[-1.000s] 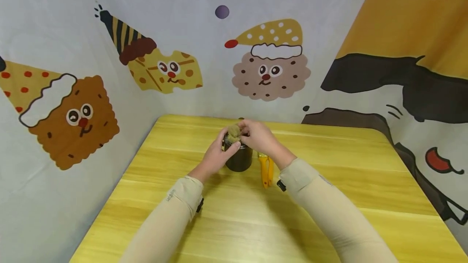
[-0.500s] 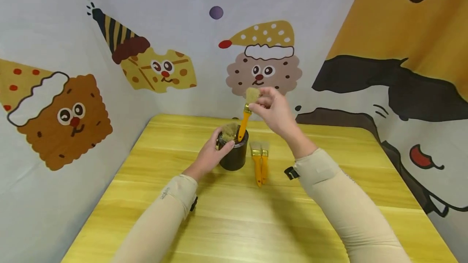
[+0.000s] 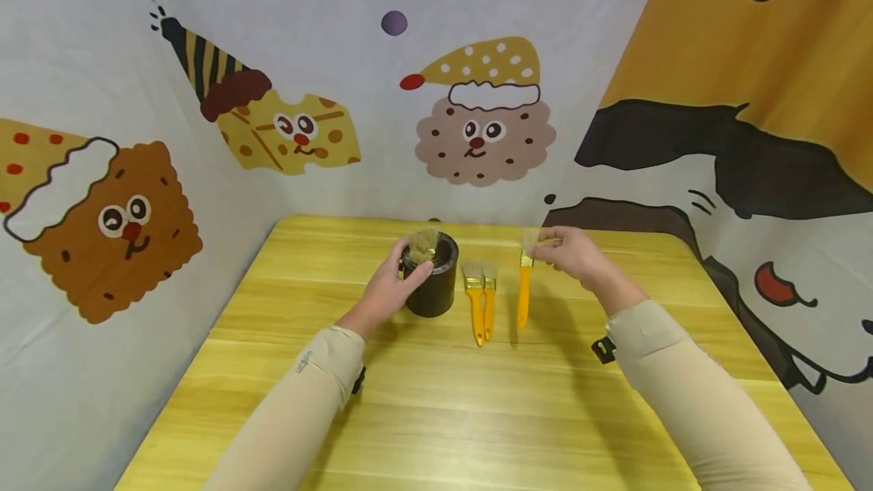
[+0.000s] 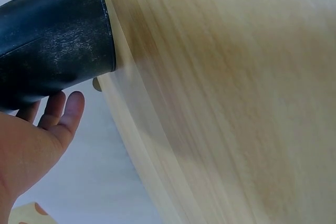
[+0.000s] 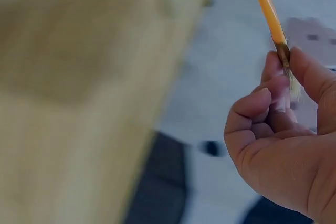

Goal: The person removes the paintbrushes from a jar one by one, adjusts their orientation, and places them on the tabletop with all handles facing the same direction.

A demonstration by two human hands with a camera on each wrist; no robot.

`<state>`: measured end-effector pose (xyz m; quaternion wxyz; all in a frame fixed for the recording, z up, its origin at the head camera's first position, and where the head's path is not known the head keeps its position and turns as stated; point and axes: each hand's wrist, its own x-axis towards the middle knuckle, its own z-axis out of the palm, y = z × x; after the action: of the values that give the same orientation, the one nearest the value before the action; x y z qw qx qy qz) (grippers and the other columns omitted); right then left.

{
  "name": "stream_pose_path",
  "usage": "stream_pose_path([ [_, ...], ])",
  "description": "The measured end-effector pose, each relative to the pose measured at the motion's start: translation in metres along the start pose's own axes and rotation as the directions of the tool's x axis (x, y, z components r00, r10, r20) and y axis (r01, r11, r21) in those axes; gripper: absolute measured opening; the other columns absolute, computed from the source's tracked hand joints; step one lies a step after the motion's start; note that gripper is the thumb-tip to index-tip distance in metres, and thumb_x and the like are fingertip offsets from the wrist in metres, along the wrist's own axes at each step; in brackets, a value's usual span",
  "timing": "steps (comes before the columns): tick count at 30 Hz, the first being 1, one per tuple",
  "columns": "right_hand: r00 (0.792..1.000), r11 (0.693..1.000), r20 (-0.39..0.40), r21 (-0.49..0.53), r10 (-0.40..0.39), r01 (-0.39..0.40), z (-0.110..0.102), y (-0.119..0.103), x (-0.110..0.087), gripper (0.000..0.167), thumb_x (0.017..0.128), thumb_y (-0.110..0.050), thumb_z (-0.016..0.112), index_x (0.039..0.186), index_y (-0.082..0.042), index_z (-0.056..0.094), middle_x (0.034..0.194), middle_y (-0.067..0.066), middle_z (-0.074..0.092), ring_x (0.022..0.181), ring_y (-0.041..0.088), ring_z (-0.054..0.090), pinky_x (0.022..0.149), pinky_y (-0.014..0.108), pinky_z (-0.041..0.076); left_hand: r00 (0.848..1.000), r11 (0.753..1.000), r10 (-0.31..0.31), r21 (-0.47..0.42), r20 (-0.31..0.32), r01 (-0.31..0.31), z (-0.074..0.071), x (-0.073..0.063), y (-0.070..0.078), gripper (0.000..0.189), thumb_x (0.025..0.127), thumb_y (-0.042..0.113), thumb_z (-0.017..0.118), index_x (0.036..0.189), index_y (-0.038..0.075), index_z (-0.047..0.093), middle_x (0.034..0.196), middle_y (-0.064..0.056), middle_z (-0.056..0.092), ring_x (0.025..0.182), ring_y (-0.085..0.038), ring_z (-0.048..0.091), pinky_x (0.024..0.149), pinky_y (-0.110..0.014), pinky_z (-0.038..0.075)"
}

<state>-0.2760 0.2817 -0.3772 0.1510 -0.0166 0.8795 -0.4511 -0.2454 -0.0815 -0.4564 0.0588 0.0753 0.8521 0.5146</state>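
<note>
A black cylindrical cup (image 3: 432, 290) stands upright near the table's back edge, steadied by my left hand (image 3: 390, 288) with fingers and thumb around its upper part. Pale bristles of a paintbrush (image 3: 423, 243) stick out of its mouth; that handle is hidden inside. To the right, my right hand (image 3: 576, 256) pinches another paintbrush (image 3: 524, 298) near its metal band, orange handle pointing down. Thumb and fingertips meet on that band in the right wrist view. Between cup and right hand, two paintbrushes (image 3: 474, 301) (image 3: 489, 301) lie side by side, bristles toward the back.
The wood-grain table (image 3: 436, 415) reaches back to a white cloth backdrop (image 3: 327, 21) printed with cartoon snacks. This cloth also rises along the left side. Dark devices are strapped at both wrists, with the right one (image 3: 603, 349) below the sleeve cuff.
My right hand has drawn a paintbrush up out of the cup, then carried it right and down toward the table beside the two lying brushes. My left hand stays on the cup.
</note>
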Motion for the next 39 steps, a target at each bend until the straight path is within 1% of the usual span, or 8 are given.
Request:
stream_pose_path([
  [4, 0.995, 0.996, 0.054, 0.020, 0.089, -0.090, 0.017, 0.038, 0.013, 0.068, 0.105, -0.034, 0.071, 0.158, 0.001, 0.045, 0.123, 0.016, 0.070, 0.097, 0.027, 0.064, 0.100, 0.051, 0.054, 1.000, 1.000, 0.007, 0.000, -0.001, -0.007, -0.001, 0.000, 0.002, 0.090, 0.094, 0.085, 0.054, 0.167, 0.055, 0.011, 0.180, -0.006, 0.020, 0.163, -0.042, 0.025, 0.124, -0.073, 0.030],
  [7, 0.993, 0.994, 0.052, 0.020, 0.105, -0.106, 0.029, 0.051, 0.019, 0.066, 0.104, -0.032, 0.072, 0.155, 0.002, 0.048, 0.104, 0.004, 0.068, 0.077, 0.015, 0.051, 0.087, 0.044, 0.050, 1.000, 1.000, 0.014, 0.003, -0.004, -0.014, -0.001, 0.000, 0.001, 0.092, 0.095, 0.083, 0.054, 0.169, 0.050, 0.012, 0.179, -0.007, 0.021, 0.163, -0.043, 0.026, 0.124, -0.073, 0.030],
  [12, 0.995, 0.995, 0.027, -0.013, 0.096, -0.096, 0.042, 0.058, 0.029, 0.065, 0.104, -0.032, 0.072, 0.154, 0.003, 0.051, 0.122, 0.016, 0.069, 0.094, 0.021, 0.062, 0.096, 0.044, 0.055, 1.000, 1.000, 0.016, 0.008, -0.010, -0.016, -0.001, 0.001, 0.001, 0.093, 0.094, 0.085, 0.054, 0.169, 0.049, 0.013, 0.179, -0.009, 0.023, 0.162, -0.044, 0.028, 0.123, -0.073, 0.031],
  [16, 0.995, 0.993, 0.006, -0.058, 0.101, -0.101, 0.050, 0.062, 0.036, 0.061, 0.104, -0.032, 0.072, 0.150, 0.003, 0.055, 0.137, 0.023, 0.065, 0.104, 0.025, 0.065, 0.095, 0.043, 0.057, 1.000, 1.000, 0.020, 0.003, -0.006, -0.020, -0.001, 0.001, 0.001, 0.093, 0.093, 0.086, 0.054, 0.169, 0.050, 0.013, 0.178, -0.009, 0.024, 0.162, -0.043, 0.028, 0.124, -0.072, 0.031],
  [20, 0.994, 0.991, -0.010, -0.076, 0.108, -0.108, 0.057, 0.065, 0.043, 0.058, 0.103, -0.030, 0.073, 0.147, 0.004, 0.058, 0.137, 0.025, 0.065, 0.103, 0.026, 0.065, 0.091, 0.039, 0.057, 1.000, 1.000, 0.018, -0.010, 0.001, -0.018, -0.001, 0.000, 0.001, 0.091, 0.094, 0.084, 0.055, 0.167, 0.052, 0.013, 0.178, -0.008, 0.024, 0.162, -0.042, 0.028, 0.124, -0.071, 0.031],
  [29, 0.993, 0.985, -0.064, -0.137, 0.097, -0.105, 0.067, 0.067, 0.051, 0.059, 0.100, -0.032, 0.078, 0.142, 0.006, 0.061, 0.143, 0.027, 0.062, 0.120, 0.036, 0.064, 0.103, 0.049, 0.056, 1.000, 1.000, 0.008, -0.002, -0.004, -0.008, -0.001, 0.000, 0.001, 0.092, 0.095, 0.083, 0.054, 0.169, 0.049, 0.012, 0.178, -0.010, 0.023, 0.162, -0.044, 0.028, 0.124, -0.072, 0.031],
  [34, 0.995, 0.986, -0.068, -0.144, 0.072, -0.081, 0.069, 0.065, 0.050, 0.060, 0.100, -0.031, 0.077, 0.142, 0.009, 0.060, 0.142, 0.029, 0.062, 0.122, 0.040, 0.064, 0.102, 0.051, 0.056, 1.000, 1.000, 0.002, 0.002, -0.015, -0.002, -0.001, 0.001, 0.001, 0.094, 0.095, 0.084, 0.054, 0.170, 0.047, 0.012, 0.178, -0.012, 0.023, 0.162, -0.044, 0.028, 0.123, -0.072, 0.031],
  [39, 0.995, 0.987, -0.066, -0.132, 0.081, -0.089, 0.070, 0.066, 0.050, 0.060, 0.100, -0.032, 0.078, 0.141, 0.008, 0.060, 0.143, 0.029, 0.061, 0.122, 0.039, 0.064, 0.102, 0.050, 0.055, 1.000, 1.000, 0.001, -0.008, -0.003, -0.001, 0.000, 0.001, 0.000, 0.091, 0.095, 0.083, 0.054, 0.169, 0.051, 0.011, 0.179, -0.009, 0.022, 0.163, -0.042, 0.026, 0.124, -0.072, 0.030],
])
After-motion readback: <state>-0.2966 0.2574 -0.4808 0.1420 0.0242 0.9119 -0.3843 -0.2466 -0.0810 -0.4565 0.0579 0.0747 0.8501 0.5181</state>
